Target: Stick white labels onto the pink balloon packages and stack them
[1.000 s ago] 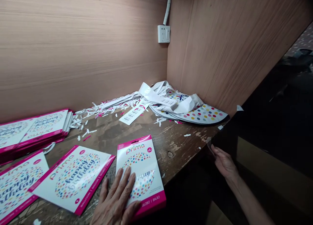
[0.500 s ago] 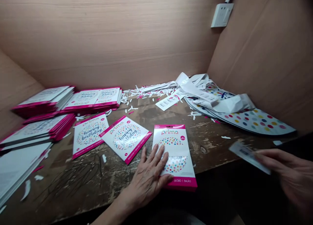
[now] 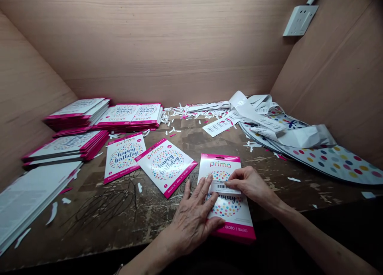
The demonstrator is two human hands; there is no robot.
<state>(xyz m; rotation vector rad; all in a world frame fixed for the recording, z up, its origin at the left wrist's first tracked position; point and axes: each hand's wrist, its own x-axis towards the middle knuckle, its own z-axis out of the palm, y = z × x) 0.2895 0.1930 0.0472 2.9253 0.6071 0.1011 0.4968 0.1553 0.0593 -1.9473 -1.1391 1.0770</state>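
A white and pink "prima" balloon packet (image 3: pixel 229 211) lies at the table's front edge, on what looks like a stack of the same. My left hand (image 3: pixel 196 215) rests on its left side, fingers spread, holding nothing. Over the packet's printed balloon, my right hand (image 3: pixel 248 183) pinches a white barcode label (image 3: pixel 221 186) by its right part. The label covers some of the print, and the left fingertips are beside its left end. Two more packets, one tilted (image 3: pixel 167 167) and one behind it (image 3: pixel 125 157), lie to the left.
Stacks of packets (image 3: pixel 68 145) fill the left side. Strips of barcode labels (image 3: pixel 251 115) lie over dotted balloon sheets (image 3: pixel 335 159) at the right. Paper scraps (image 3: pixel 191 112) run along the back wall, with a socket (image 3: pixel 301 20) on the right wall.
My right hand has come in from the right with the label and now holds it over the packet. The view has shifted a little; my left hand still rests on the packet.
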